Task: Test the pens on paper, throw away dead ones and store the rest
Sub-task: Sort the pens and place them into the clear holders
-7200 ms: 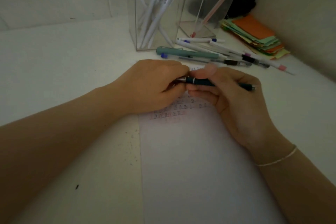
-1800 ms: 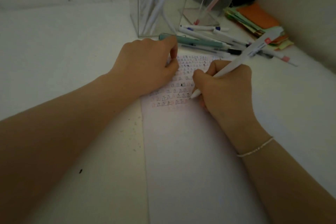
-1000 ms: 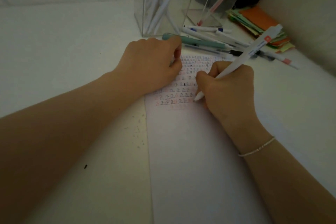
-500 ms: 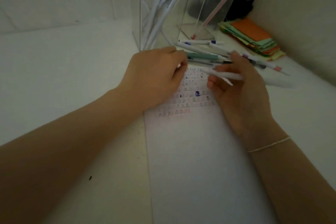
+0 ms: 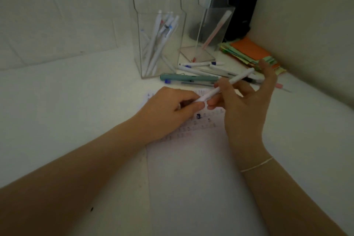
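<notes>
Right now you hold a white pen (image 5: 226, 86) across both hands, above the top part of the sheet of paper (image 5: 199, 178). Your right hand (image 5: 247, 107) has its grip closed on the middle of the barrel, thumb on the near side, while the other fingers are spread and the index finger points up past the far end of the pen. Your left hand (image 5: 168, 113) rests on the paper with its grip pinched on the near end of the same pen, between thumb and forefinger. The pen lies tilted, its far end higher and toward the right.

The paper lies flat on the white worktop (image 5: 67, 105), and rows of small test marks (image 5: 203, 120) cross its upper part, partly covered by your hands; one mark is dark blue.

Beyond your hands, loose pens (image 5: 201, 66) lie on the worktop, with a teal pen (image 5: 188, 78) nearest the paper. Behind them stands a clear box (image 5: 162, 44) with several white pens upright in it. To its right is a second clear box (image 5: 212, 36) with a single pink pen (image 5: 212, 38) leaning inside. A stack of coloured papers (image 5: 251, 53) sits in the far right corner by the wall. A thin bracelet (image 5: 256, 165) circles your right wrist.
</notes>
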{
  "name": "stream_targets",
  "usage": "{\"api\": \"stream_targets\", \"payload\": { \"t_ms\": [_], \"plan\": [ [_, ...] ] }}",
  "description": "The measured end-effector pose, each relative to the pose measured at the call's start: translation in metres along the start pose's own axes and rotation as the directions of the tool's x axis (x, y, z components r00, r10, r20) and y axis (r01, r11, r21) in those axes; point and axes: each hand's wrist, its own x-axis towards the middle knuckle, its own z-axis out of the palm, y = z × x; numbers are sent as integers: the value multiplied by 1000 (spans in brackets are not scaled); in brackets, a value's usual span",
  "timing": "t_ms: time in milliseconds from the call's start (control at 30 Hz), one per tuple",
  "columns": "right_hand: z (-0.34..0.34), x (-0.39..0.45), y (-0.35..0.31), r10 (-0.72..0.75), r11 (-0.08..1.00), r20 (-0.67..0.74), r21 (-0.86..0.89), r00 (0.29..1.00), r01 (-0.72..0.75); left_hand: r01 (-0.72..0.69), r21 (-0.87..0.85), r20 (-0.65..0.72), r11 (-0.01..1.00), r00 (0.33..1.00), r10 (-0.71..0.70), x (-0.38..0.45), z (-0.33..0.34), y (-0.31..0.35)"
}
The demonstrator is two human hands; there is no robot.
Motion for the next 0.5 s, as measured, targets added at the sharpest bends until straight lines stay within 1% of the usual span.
{"api": "stream_targets", "payload": {
  "t_ms": [100,267,367,433,500],
  "plan": [
    [2,-2,2,-35,998,-6,-48,999,35,-6,3,5,1000,1000,6,0,-1,0],
    [1,1,4,8,1000,2,-27,1000,-8,-52,99,3,994,999,52,1,-1,-5],
    [2,2,3,-9,999,10,-45,1000,10,-92,107,-19,990,995,95,2,1,-4],
    [5,3,-5,-60,996,-4,-63,998,60,-94,111,-84,989,991,104,2,1,-4],
    [14,14,-22,-153,986,-25,-64,988,151,-34,61,-207,998,977,46,2,-1,-4]
  ]
}}
